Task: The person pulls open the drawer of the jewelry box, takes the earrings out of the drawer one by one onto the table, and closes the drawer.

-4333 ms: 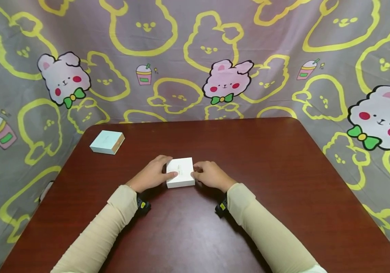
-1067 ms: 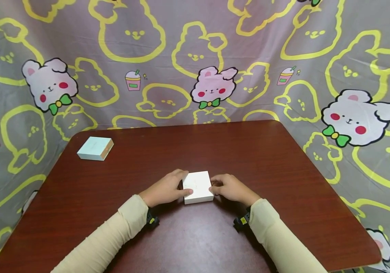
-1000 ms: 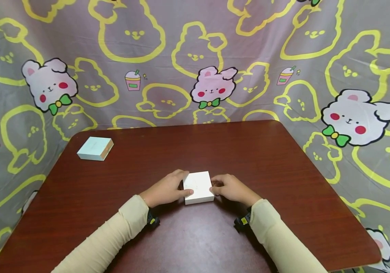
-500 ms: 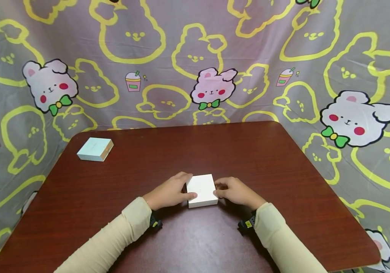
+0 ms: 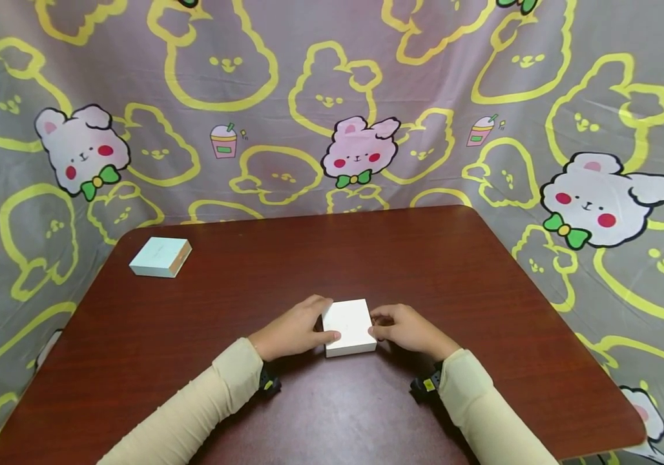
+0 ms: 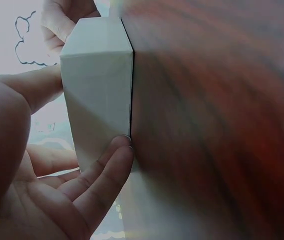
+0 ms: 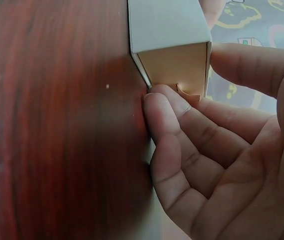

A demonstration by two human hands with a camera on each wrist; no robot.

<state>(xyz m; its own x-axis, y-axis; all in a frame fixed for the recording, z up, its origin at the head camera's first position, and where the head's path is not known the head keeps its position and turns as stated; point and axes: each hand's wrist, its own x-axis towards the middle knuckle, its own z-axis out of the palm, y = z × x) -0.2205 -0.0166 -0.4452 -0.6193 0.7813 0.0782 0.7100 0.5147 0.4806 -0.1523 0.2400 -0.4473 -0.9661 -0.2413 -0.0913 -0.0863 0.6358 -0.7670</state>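
A flat white box (image 5: 349,327) lies on the table, held between both hands. The left hand (image 5: 294,329) grips its left side, thumb on the top edge and fingers along the side; the left wrist view shows those fingertips low on the box's wall (image 6: 97,100). At the right side, the right hand (image 5: 412,330) has its thumb on the edge and its fingers curled at the end face. In the right wrist view that face (image 7: 174,67) is tan, with a small brown tab (image 7: 187,94) beside the fingers.
A pale blue box (image 5: 161,256) with a tan side lies at the table's far left corner. The dark red-brown table (image 5: 309,258) is bordered by a grey cloth (image 5: 285,64) with cartoon prints at the back and sides.
Both hands and the white box sit slightly farther right and lower in the head view than half a second ago, while the view itself has shifted a little. Both hands still hold the box.
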